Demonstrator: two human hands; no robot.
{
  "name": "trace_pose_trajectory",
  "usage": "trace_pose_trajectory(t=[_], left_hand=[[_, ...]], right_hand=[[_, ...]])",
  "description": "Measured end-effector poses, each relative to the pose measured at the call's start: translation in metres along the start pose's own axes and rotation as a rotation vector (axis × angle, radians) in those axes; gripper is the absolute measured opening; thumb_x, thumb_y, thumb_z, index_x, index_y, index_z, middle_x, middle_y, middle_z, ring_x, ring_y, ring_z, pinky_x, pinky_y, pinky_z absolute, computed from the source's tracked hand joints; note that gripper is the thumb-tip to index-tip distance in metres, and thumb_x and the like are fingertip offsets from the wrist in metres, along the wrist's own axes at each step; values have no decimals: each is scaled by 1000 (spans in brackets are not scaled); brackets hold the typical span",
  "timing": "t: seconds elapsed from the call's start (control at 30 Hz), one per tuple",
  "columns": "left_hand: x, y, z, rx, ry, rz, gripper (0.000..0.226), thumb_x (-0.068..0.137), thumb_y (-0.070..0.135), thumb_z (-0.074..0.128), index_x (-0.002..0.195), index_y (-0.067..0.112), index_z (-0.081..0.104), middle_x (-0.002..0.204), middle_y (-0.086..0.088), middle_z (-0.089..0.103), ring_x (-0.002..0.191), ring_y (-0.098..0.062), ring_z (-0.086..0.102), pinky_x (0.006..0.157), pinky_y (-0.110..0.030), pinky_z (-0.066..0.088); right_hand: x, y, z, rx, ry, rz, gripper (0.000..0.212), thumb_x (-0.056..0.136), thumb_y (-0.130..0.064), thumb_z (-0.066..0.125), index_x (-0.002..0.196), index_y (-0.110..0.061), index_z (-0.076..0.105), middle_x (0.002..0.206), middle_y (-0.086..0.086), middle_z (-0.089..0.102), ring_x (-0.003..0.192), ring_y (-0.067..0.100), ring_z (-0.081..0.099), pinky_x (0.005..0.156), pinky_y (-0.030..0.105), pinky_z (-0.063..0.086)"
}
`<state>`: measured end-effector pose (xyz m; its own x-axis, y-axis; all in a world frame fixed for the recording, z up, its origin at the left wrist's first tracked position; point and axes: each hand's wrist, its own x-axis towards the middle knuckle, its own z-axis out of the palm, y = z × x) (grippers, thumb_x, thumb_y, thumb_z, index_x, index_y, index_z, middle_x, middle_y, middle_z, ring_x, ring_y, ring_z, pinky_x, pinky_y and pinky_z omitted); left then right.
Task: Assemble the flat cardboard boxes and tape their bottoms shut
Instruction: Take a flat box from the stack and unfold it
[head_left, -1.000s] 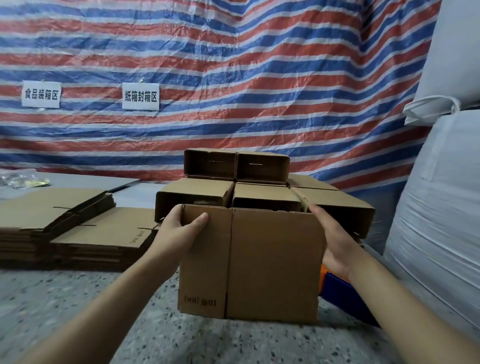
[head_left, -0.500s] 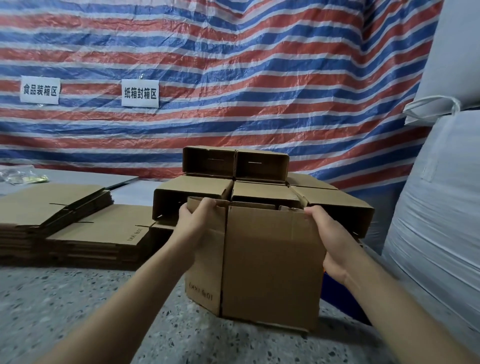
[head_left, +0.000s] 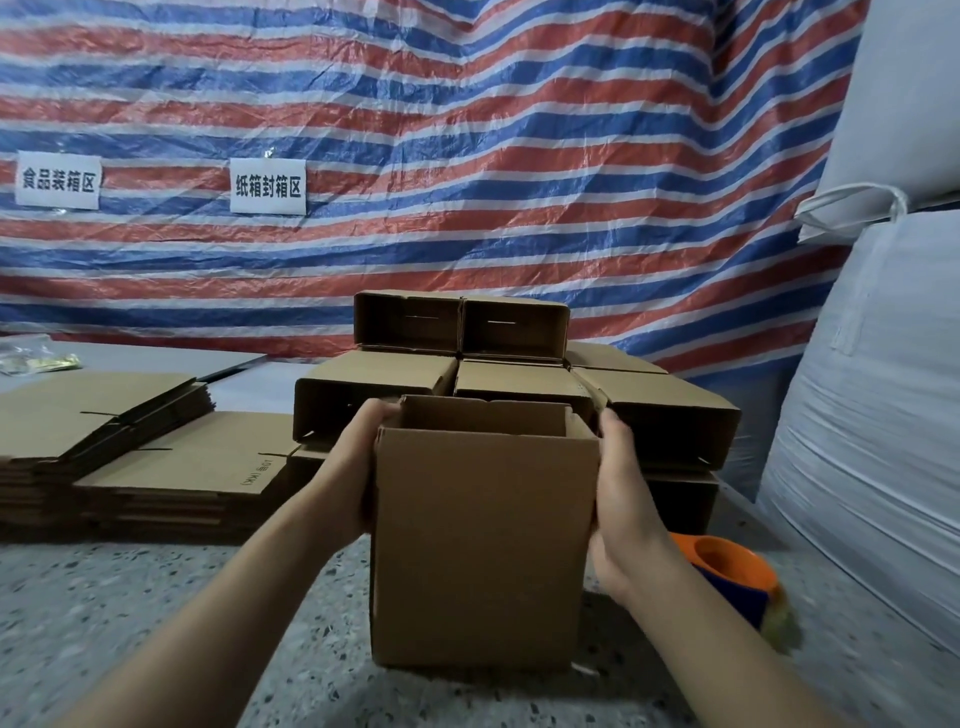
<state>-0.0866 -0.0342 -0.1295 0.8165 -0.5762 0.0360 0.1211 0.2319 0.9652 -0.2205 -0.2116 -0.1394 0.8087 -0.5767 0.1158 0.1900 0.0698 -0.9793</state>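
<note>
**Box held upright between two hands**

A striped tarp (head_left: 467, 156) in red, blue and white filled the background, with two white paper signs (head_left: 267, 186) fixed to it. White woven sacks (head_left: 883, 415) rose along the right side. The speckled tabletop (head_left: 156, 623) stretched across the foreground.

At the left lay stacks of flat cartons (head_left: 130, 467), piled in layers. Behind the centre stood a pile of formed boxes (head_left: 519, 364) lying on their sides, open ends toward the camera, two of them on top of the rest.

In front of that pile, near the middle of the tabletop, the box (head_left: 483, 545) stood upright with its top open, its lower edge on or just above the surface; which one could not be told.

The left hand (head_left: 353, 478) gripped the box's left side near the top, fingers curled round the far upper corner. The right hand (head_left: 623, 499) pressed flat against the right side, its fingers (head_left: 613, 431) reaching up to the rim, so the box sat clasped between both.

Just right of the box, behind the right wrist, lay an orange and blue tape dispenser (head_left: 737, 577), partly hidden.
</note>
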Motion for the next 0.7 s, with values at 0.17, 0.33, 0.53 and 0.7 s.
trace_pose_trajectory(t=[0.17, 0.33, 0.53, 0.7], left_hand=[[-4, -3, 2, 50, -20, 43, 56, 89, 56, 41, 60, 23, 76, 67, -1, 67, 57, -14, 65, 57, -26, 52], [-8, -4, 8, -51, 14, 63, 63, 92, 67, 40, 75, 21, 80, 79, -8, 74, 66, -18, 72, 53, -26, 54], [-10, -11, 14, -51, 49, 153, 47, 99, 33, 50, 61, 21, 76, 67, -5, 66, 54, -15, 65, 49, -23, 53], [-13, -17, 15, -25, 107, 175, 41, 97, 22, 50, 63, 17, 71, 65, -5, 62, 54, -16, 60, 54, -27, 49]], right_hand=[[24, 1, -22, 30, 25, 94, 69, 98, -71, 28, 109, -21, 74, 97, 12, 78, 99, 30, 71, 81, 43, 52], [31, 17, -18, 136, -23, 168, 65, 97, -65, 39, 70, -24, 82, 73, 8, 76, 63, 23, 75, 51, 30, 56], [33, 23, -14, 257, -8, 196, 66, 93, -72, 44, 82, -17, 81, 79, 10, 76, 71, 28, 73, 71, 39, 58], [33, 28, -13, 261, 31, 214, 60, 92, -70, 49, 92, -15, 73, 79, 10, 72, 73, 30, 67, 81, 42, 52]])
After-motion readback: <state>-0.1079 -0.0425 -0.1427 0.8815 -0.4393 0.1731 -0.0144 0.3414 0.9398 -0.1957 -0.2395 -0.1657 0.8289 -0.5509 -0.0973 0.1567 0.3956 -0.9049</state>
